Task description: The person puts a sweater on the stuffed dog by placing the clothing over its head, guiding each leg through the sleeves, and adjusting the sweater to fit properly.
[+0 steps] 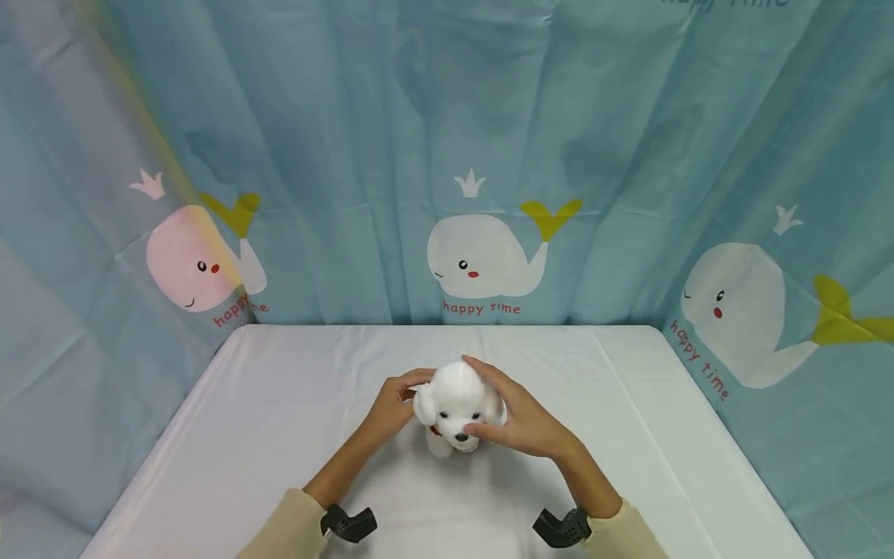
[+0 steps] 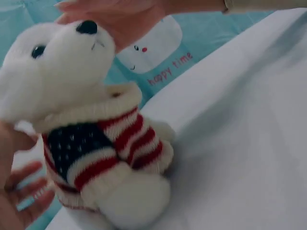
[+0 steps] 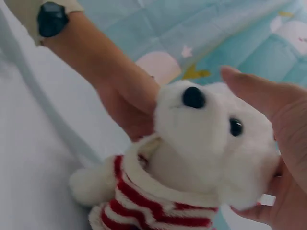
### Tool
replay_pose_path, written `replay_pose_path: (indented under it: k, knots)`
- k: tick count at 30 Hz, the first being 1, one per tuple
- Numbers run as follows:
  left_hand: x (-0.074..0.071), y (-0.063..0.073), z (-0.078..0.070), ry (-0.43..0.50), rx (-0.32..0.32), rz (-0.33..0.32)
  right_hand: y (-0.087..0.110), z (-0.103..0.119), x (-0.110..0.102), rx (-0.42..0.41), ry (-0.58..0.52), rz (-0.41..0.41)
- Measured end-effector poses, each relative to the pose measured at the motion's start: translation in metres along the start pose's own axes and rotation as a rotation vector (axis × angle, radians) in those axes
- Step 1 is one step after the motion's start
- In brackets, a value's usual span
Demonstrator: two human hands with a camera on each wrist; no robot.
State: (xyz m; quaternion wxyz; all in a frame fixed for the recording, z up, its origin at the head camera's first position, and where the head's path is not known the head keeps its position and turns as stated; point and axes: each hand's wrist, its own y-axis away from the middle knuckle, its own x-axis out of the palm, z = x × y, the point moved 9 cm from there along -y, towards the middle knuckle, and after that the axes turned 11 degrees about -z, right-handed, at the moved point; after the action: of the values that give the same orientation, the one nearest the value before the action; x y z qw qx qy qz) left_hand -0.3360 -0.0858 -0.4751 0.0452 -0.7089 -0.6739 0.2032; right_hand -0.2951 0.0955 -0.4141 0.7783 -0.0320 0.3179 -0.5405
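Note:
A white plush dog (image 1: 457, 392) with dark eyes and a black nose sits on the table, its face toward me in the head view. It wears a knitted sweater (image 2: 139, 139) with red and cream stripes and a starred navy patch. My right hand (image 1: 527, 419) holds the side of its head, thumb along the face and fingers around the back. On the opposite side, my left hand (image 1: 391, 404) is against the head. In the left wrist view that hand's fingers (image 2: 31, 191) are loosely spread beside the sweater, with the thumb near the ear.
A white cloth covers the table (image 1: 279, 435). Blue curtains (image 1: 335, 155) printed with whales rise behind it and along both sides. A black strap-like device (image 1: 349, 524) sits on the left wrist, another (image 1: 562, 528) on the right, by the beige sleeves.

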Motion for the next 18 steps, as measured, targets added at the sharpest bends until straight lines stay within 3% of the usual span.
replay_pose_path:
  k: [3, 4, 10, 14, 18]
  knots:
    - [0.000, -0.013, 0.004, -0.042, -0.097, -0.086, -0.007, -0.007, 0.003, 0.037, 0.005, -0.072]
    - [0.002, -0.019, 0.012, -0.059, -0.121, -0.097, -0.010, -0.007, 0.004, 0.040, 0.001, -0.095]
    - [0.021, -0.049, 0.027, -0.084, -0.170, 0.015, -0.022, -0.010, 0.008, 0.042, -0.067, -0.120]
    - [0.027, -0.060, 0.025, -0.153, -0.086, 0.084, -0.021, -0.012, 0.009, 0.068, -0.099, -0.108]
    - [0.028, -0.068, 0.029, -0.295, 0.035, 0.047, -0.019, -0.012, 0.009, 0.075, -0.115, -0.095]
